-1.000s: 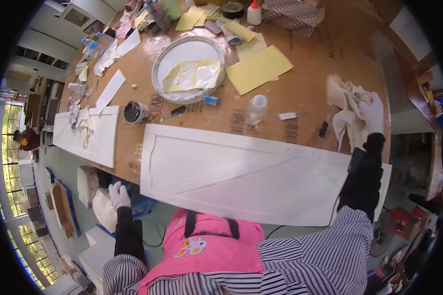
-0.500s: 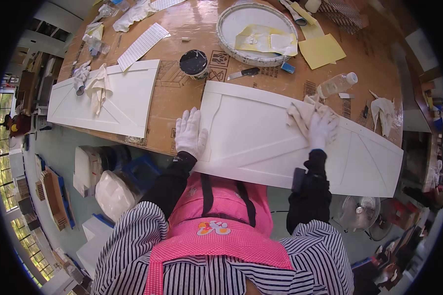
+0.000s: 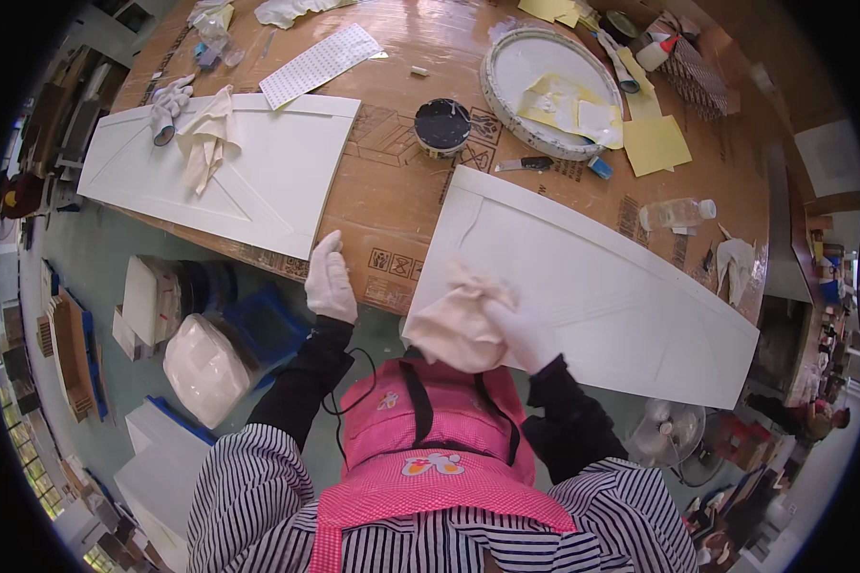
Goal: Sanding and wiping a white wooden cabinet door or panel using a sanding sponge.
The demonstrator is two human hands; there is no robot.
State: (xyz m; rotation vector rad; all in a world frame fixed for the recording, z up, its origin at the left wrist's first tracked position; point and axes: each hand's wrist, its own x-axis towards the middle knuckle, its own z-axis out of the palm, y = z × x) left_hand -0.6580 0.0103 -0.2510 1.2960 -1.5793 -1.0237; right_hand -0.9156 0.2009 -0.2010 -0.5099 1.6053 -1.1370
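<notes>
While the right hand (image 3: pixel 526 332) grips a cream cloth (image 3: pixel 457 325), a white panel (image 3: pixel 583 277) beneath it, the left hand (image 3: pixel 331 285) is unclenched, the table (image 3: pixel 380 215) just beyond it.

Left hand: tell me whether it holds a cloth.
No: the left hand holds nothing visible, and the beige cloth is in the right hand.

Crumpled cream cloth (image 3: pixel 461 327) at near-left corner of white panel (image 3: pixel 602 286)

A workshop, shown by the cardboard-covered worktable (image 3: pixel 377 215), white panels (image 3: pixel 592 277), paint-smeared round lid (image 3: pixel 554 67) and floor fan (image 3: pixel 666 432).
</notes>
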